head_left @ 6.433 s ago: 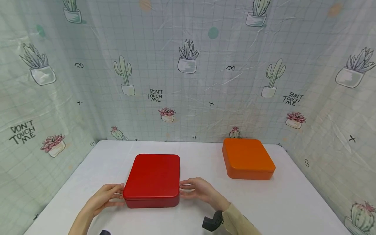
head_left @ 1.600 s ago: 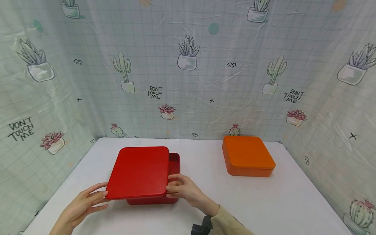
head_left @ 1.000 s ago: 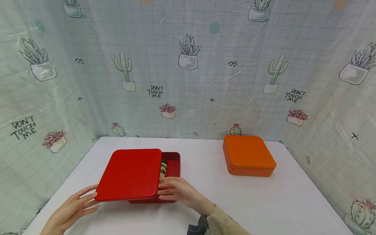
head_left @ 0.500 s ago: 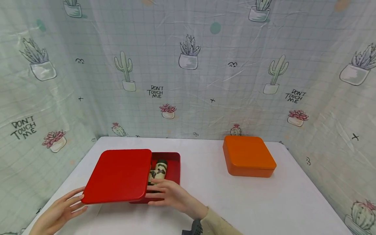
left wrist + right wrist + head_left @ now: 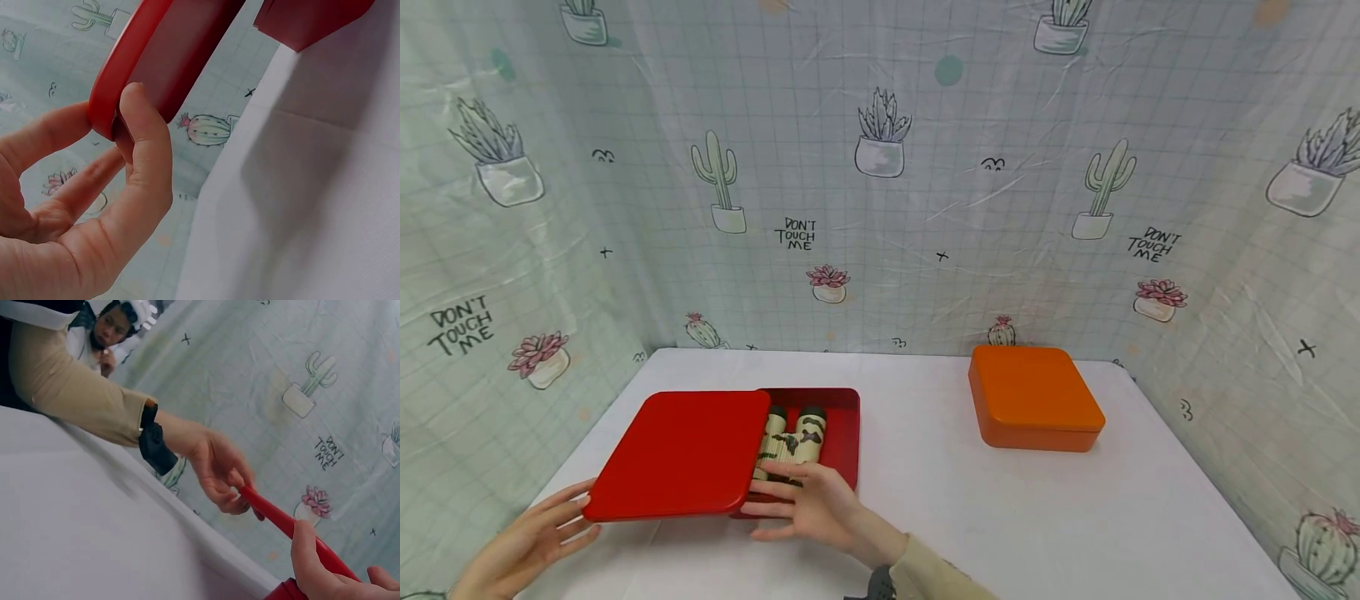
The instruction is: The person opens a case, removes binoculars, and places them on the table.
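My left hand (image 5: 527, 533) pinches the front left corner of a red box lid (image 5: 681, 454), thumb and fingers on either side of its rim in the left wrist view. My right hand (image 5: 820, 508) holds the lid's right edge near the front; in the right wrist view its thumb (image 5: 306, 556) lies against the rim. Raised and shifted left, the lid still overlaps the left part of the red box (image 5: 844, 433). Inside the box lies a pair of camouflage-patterned binoculars (image 5: 810, 433), partly hidden by the lid and my right hand.
An orange box (image 5: 1037, 400) with its lid on stands at the back right of the white table (image 5: 1037, 525). A cactus-print curtain (image 5: 940, 208) surrounds the table. Another person (image 5: 112, 328) appears in the background of the right wrist view.
At first the lid sat on the red box. Both hands have lifted it and moved it left, and it now sits slightly nearer the front. More of the binoculars has come into view.
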